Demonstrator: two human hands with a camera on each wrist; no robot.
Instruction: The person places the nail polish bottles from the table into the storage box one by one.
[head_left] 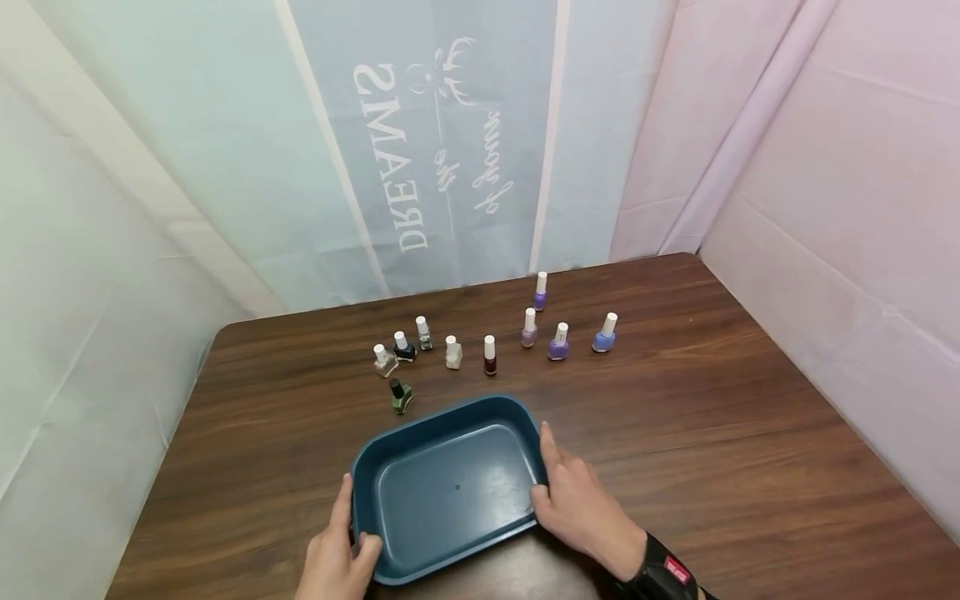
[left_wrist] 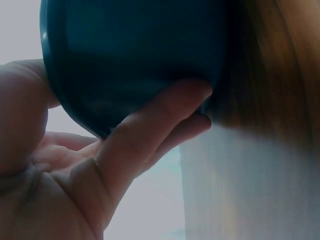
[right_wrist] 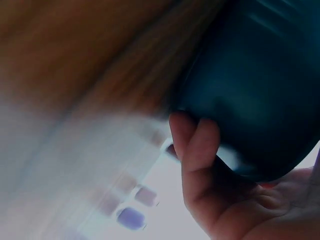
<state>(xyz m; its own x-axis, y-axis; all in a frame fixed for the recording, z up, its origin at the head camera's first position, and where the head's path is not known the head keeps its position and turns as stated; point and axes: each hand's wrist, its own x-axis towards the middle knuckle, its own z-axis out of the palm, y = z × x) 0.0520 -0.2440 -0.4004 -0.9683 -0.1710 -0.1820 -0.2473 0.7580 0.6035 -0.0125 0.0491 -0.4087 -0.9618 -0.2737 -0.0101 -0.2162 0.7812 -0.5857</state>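
A dark teal plastic tray (head_left: 457, 487), with nothing in it, sits near the front of the table in the head view. My left hand (head_left: 339, 557) grips its left end, thumb over the rim and fingers along the outer wall. At the right end my right hand (head_left: 581, 508) holds the tray the same way, its index finger stretched along the side. The left wrist view shows my left fingers (left_wrist: 150, 120) against the tray's outer wall (left_wrist: 130, 55). In the right wrist view, fingertips (right_wrist: 202, 137) of my right hand touch the tray's underside edge.
Behind the tray stand several nail polish bottles: a green one with a black cap (head_left: 401, 396), a dark red one (head_left: 490, 357), a white one (head_left: 453, 353), a blue one (head_left: 603, 333) and purple ones (head_left: 558, 343). The wooden table (head_left: 750, 433) ends at hanging fabric (head_left: 480, 150).
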